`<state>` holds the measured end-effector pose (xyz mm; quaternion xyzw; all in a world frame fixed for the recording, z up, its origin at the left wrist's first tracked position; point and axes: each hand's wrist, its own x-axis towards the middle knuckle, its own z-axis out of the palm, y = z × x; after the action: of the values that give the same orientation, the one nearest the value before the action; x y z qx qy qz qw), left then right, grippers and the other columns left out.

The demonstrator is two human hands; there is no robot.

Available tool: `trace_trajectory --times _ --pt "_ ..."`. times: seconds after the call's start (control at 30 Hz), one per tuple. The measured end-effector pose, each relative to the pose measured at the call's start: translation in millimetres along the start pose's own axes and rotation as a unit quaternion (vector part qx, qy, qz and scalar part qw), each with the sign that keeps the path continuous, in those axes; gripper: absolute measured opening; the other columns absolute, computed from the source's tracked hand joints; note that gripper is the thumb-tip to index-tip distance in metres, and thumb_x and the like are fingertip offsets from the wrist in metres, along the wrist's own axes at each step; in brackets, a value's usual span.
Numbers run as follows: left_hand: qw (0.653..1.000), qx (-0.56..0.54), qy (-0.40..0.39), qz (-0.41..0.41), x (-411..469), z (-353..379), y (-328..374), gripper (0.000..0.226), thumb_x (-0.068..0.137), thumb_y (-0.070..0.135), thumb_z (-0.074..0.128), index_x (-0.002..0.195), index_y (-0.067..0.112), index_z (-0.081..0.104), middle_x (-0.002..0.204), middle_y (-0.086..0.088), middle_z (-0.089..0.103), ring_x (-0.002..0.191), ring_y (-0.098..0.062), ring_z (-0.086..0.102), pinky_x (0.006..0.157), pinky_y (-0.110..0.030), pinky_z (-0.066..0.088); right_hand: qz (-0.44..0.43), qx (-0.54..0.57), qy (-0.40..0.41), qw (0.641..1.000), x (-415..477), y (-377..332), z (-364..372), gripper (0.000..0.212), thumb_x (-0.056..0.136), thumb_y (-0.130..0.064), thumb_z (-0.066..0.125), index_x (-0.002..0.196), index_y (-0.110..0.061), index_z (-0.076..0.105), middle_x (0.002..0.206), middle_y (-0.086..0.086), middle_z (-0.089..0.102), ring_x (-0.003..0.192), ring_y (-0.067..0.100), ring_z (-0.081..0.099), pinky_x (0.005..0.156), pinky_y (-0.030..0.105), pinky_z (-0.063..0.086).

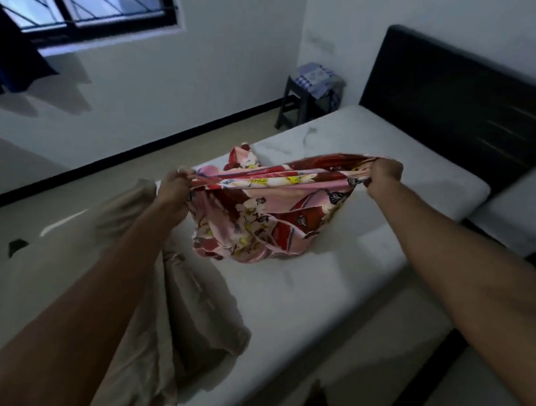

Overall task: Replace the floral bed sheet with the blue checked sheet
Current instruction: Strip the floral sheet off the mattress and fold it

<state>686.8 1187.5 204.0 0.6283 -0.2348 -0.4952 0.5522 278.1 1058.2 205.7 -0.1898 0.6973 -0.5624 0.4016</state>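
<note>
The floral sheet (270,208), pink and red with yellow flowers, is bunched up and held above the bare white mattress (324,286). My left hand (176,187) grips its gathered edge on the left. My right hand (384,174) grips the other end, so the top edge is stretched between them and the rest hangs down onto the mattress. The blue checked sheet (315,76) lies folded on a dark stool (293,104) in the far corner beside the bed.
A beige cloth (185,297) drapes over the mattress's left edge towards the floor. A dark headboard (454,105) stands at the right. A second white mattress (516,215) lies lower at the far right. A window with a dark curtain (9,51) is at upper left.
</note>
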Motion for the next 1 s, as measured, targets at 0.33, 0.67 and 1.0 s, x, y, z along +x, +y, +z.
trace_trajectory --times 0.33,0.67,1.0 --pt "0.964 0.036 -0.117 0.236 -51 206 104 0.046 0.082 -0.019 0.031 0.076 0.016 0.059 0.078 -0.003 0.062 0.073 -0.019 0.057 0.064 -0.028 0.052 -0.096 0.292 0.114 0.945 20 -160 -159 0.026 0.099 0.001 0.038 0.087 -0.002 0.061 0.091 0.018 0.068 0.066 0.024 0.070 0.056 0.035 0.059" --pt "0.903 0.005 -0.265 0.339 -145 415 195 0.045 0.082 -0.020 0.034 0.075 0.016 0.061 0.073 -0.003 0.062 0.057 -0.009 0.057 0.051 -0.020 0.048 -0.306 0.277 0.377 0.829 27 -295 -349 0.024 0.096 0.001 0.036 0.082 -0.009 0.054 0.095 0.010 0.059 0.082 0.017 0.056 0.060 0.013 0.043" --pt "0.886 -0.027 -0.348 0.307 -201 541 207 0.040 0.087 -0.015 0.041 0.074 0.018 0.060 0.077 -0.001 0.063 0.070 -0.015 0.060 0.062 -0.030 0.054 -0.429 0.225 0.497 0.720 -28 -342 -469 0.024 0.087 -0.005 0.044 0.073 -0.024 0.040 0.075 -0.010 0.055 0.054 -0.011 0.046 0.055 0.011 0.041"
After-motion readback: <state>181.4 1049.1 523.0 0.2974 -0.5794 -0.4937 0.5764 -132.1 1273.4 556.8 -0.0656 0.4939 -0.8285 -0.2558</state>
